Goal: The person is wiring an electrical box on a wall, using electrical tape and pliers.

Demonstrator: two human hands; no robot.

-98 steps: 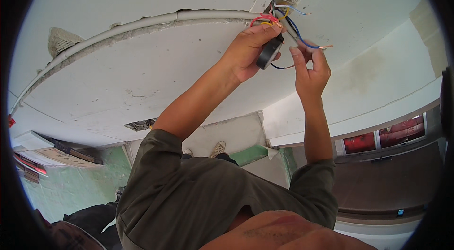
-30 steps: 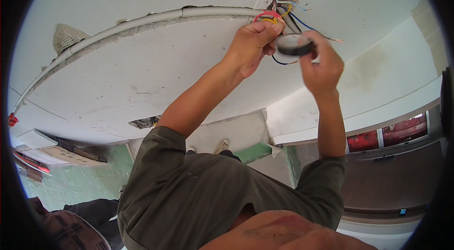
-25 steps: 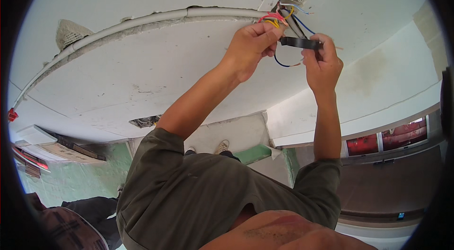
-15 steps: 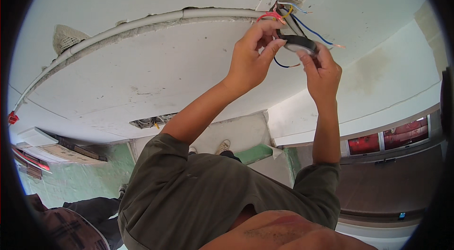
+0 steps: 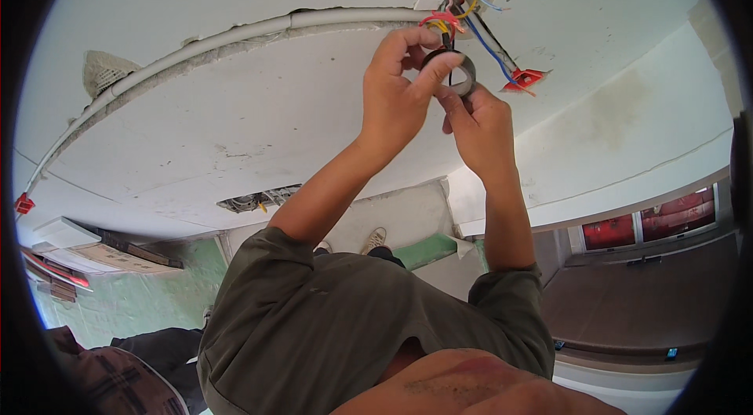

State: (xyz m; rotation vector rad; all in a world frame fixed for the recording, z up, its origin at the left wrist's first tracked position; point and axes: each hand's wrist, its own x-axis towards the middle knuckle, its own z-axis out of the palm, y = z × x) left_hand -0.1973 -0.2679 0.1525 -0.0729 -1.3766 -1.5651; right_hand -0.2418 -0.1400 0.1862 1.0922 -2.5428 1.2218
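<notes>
A roll of black electrical tape (image 5: 469,70) is held up beside a bundle of wires at the wall. My left hand (image 5: 398,89) is closed, its thumb across the roll's upper left side and its fingertips behind, close to the wires. Closed at the roll's lower edge, my right hand (image 5: 480,129) pinches it with thumb and fingers. Just above the roll, a yellow wire (image 5: 444,26) runs into a black-wrapped part. A red wire (image 5: 431,19) bends around there, and a blue wire (image 5: 490,48) hangs to the right with its copper end bare.
A white conduit (image 5: 227,37) curves leftward along a groove in the wall. A red junction box (image 5: 524,79) sits right of the wires. Lower down is a wall opening (image 5: 259,199) with wires. Another person's plaid clothing (image 5: 118,380) shows at lower left.
The roll has swung down and left, turning its ring toward view. My right hand moved left and down with it, and the red box at right came into sight.
</notes>
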